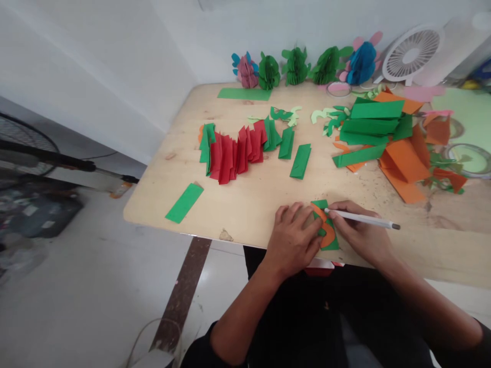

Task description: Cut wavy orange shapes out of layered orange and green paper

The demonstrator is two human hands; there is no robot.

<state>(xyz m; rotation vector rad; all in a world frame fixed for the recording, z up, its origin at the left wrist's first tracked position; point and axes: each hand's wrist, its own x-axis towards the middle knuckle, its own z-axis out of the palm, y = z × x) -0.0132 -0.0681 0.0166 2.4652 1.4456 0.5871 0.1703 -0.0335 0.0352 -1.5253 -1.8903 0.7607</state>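
Observation:
My left hand [292, 239] lies with its fingers bent and spread on an orange curved paper piece [329, 236], pressing it onto a green paper strip [333, 244] at the table's front edge. A white pen [364, 219] is gripped in my right hand [362, 232], its tip touching down near the top of the orange piece. Farther back, folded red papers [238, 153] stand in a row with folded green papers [272, 135] at both ends. Single green pieces [184, 203] lie to the left and behind my hands.
On the wooden table [153, 204], stacked green papers [372, 122] and orange papers [408, 158] lie at the right. Several paper figures [296, 66] and a small white fan [412, 55] stand along the wall. Another fan [23, 148] is on the far left.

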